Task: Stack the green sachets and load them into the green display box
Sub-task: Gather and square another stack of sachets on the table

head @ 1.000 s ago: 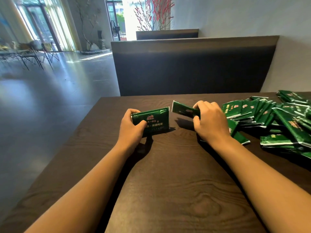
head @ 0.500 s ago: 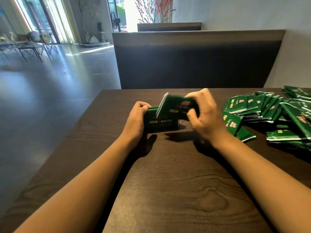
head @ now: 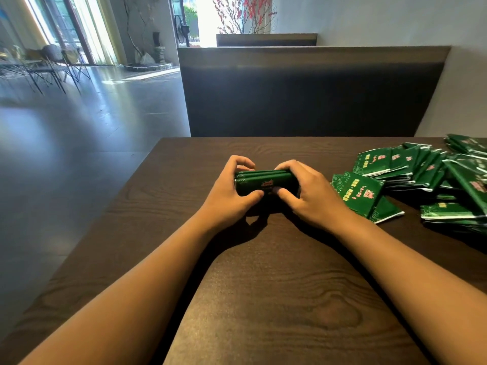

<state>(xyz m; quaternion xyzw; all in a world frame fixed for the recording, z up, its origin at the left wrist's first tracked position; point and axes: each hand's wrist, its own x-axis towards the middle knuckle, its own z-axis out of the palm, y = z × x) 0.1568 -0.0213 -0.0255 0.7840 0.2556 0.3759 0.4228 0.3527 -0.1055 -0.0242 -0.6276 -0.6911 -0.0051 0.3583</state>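
Green sachets (head: pixel 264 181): small stack on edge at mid-bench (head: pixel 263 299), left hand (head: pixel 226 194) and right hand (head: pixel 307 192) each in a pinching grip on one end; best squared by even inward pressure, edges tapped flush; loose pile (head: pixel 427 180) lies right; display box unseen.

Strong daylight enters from the windows (head: pixel 79 30) far left and is overexposed there. The dark worktop (head: pixel 263 299) is dimmer, with soft shadows under the forearms. Edges bend from the wide lens.
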